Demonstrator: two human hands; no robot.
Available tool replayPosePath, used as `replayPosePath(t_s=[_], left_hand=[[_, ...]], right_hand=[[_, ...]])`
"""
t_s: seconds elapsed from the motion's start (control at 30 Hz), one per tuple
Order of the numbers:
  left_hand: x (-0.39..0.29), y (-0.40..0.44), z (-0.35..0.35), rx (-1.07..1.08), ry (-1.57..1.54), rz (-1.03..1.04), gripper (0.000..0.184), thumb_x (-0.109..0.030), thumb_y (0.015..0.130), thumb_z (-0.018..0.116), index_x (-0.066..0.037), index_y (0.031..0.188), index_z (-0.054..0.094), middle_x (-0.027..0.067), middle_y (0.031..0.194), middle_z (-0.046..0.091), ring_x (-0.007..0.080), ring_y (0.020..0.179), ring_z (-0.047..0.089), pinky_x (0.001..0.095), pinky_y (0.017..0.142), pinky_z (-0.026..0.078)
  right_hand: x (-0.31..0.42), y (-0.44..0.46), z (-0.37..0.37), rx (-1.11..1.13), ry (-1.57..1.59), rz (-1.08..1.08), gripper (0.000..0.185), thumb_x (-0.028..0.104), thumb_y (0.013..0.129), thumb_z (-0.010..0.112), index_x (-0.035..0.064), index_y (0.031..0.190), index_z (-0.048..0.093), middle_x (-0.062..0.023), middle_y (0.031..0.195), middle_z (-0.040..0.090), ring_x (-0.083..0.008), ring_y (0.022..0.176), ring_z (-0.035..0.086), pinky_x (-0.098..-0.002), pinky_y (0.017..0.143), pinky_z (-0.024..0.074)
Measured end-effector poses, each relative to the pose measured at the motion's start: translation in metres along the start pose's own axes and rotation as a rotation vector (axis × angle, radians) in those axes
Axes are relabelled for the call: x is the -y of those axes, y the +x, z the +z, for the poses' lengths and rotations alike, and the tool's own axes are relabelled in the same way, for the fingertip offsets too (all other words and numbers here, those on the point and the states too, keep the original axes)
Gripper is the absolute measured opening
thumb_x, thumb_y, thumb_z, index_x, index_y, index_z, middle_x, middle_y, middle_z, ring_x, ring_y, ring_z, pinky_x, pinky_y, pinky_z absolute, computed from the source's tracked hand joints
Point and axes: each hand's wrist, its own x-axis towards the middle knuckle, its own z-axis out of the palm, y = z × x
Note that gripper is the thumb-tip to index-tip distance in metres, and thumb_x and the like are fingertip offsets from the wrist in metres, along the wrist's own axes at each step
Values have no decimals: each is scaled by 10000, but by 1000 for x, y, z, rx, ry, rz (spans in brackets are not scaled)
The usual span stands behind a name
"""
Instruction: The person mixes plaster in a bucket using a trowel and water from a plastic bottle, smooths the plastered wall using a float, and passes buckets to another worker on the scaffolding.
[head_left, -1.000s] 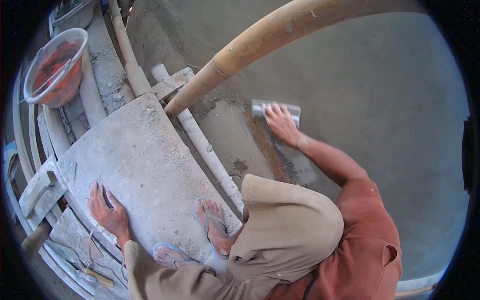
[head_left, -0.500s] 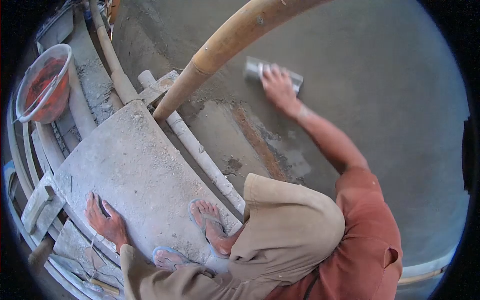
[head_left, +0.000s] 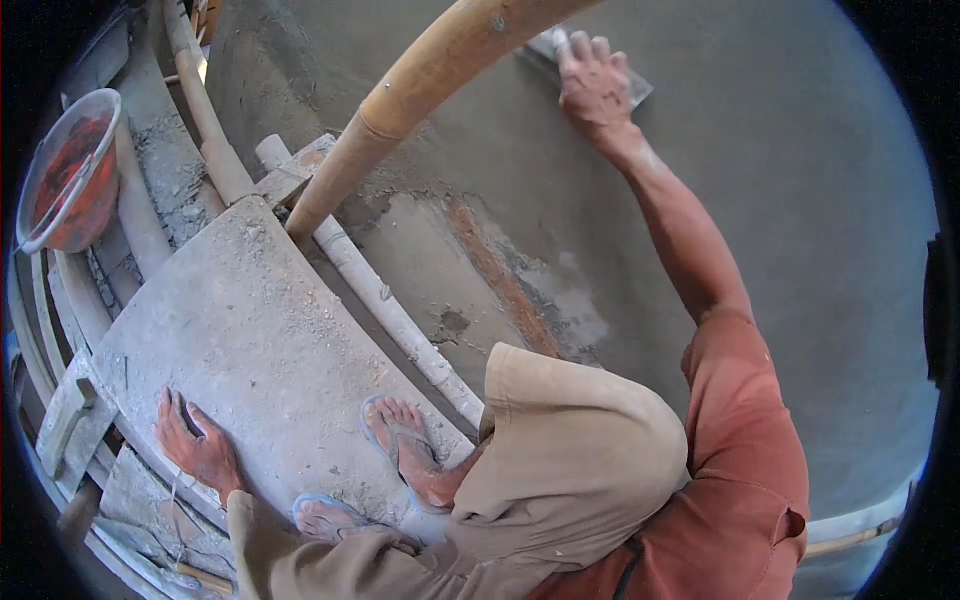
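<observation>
My right hand [head_left: 600,95] grips a plastering trowel [head_left: 639,92], its metal blade lying against the smooth grey plastered wall [head_left: 790,200]. The fingers wrap over the handle, and a bamboo pole covers part of the blade's far edge. My left hand [head_left: 198,440] rests palm down on the dusty scaffold board [head_left: 260,320], fingers stretched out and holding nothing. Just beyond it, at the left, lies a hawk or float with a wooden handle [head_left: 68,425].
A thick bamboo pole [head_left: 400,95] crosses in front of the wall. A plastic bucket [head_left: 98,205] with reddish staining stands at the upper left. My sandalled feet [head_left: 405,440] are on the board. A pale pole [head_left: 385,300] runs along the gap between board and wall.
My right hand has carried the trowel upward and to the right across the wall, and the arm is straighter. My left hand stays on the board. The view has shifted slightly.
</observation>
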Motion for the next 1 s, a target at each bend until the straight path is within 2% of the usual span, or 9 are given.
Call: replayPosePath(t_s=[0.03,0.07,0.13,0.27,0.43,0.6,0.67,0.77,1.0], left_hand=[[1,0,0,2,-2,3,319,-118,930,562,-61,1241,601,86,1377,561,260,1300,484,424,1140,279],[2,-1,0,-6,-12,15,320,-116,927,563,-62,1240,603,86,1375,562,261,1297,487,425,1139,280],[3,-2,0,-19,-19,15,321,-114,925,564,-64,1239,604,87,1374,563,261,1295,490,425,1139,282],[1,0,0,-26,-20,-7,322,-122,925,565,-64,1238,606,89,1360,573,265,1285,500,428,1134,290],[-2,1,1,-2,-1,-52,311,-133,930,568,-58,1228,613,92,1348,581,273,1275,507,430,1125,300],[-3,2,-2,-20,4,-3,302,-143,937,564,-52,1220,618,96,1350,580,281,1268,509,433,1121,304],[-2,1,-2,-18,2,-4,301,-145,940,562,-51,1220,618,96,1352,579,281,1269,508,433,1121,303],[-1,1,1,-18,5,7,298,-142,942,559,-48,1219,617,97,1352,578,278,1271,507,432,1120,304],[2,1,0,-28,-14,6,304,-119,925,574,-51,1218,617,91,1333,592,274,1266,517,432,1117,310]], right_hand=[[9,-17,15,78,-17,-20,368,98,857,528,13,1211,586,-95,1111,568,-260,1019,534,-428,814,444],[22,-43,19,9,-7,-81,545,90,790,575,16,1327,514,-104,1143,544,-266,1028,516,-411,813,421],[60,-112,24,160,46,-183,613,133,786,607,16,1373,476,-128,1214,522,-297,1159,498,-477,941,437],[100,-221,12,589,390,-464,481,131,863,552,6,1327,525,-125,1231,536,-264,1188,502,-459,955,446],[71,-91,14,15,76,-213,525,122,836,548,17,1349,509,-131,1257,540,-281,1155,525,-471,936,440],[22,44,-3,-100,68,78,215,121,817,551,41,946,703,-99,1095,609,-293,1050,529,-451,794,399],[32,51,7,201,-9,95,184,132,822,551,58,855,716,-78,1051,620,-281,1051,528,-456,786,398],[77,18,55,32,70,20,317,126,806,568,33,1093,663,-102,1111,585,-285,1076,533,-450,890,425],[149,-139,67,133,222,-382,270,164,813,593,84,1054,684,-57,1109,562,-238,1121,506,-406,922,426]])
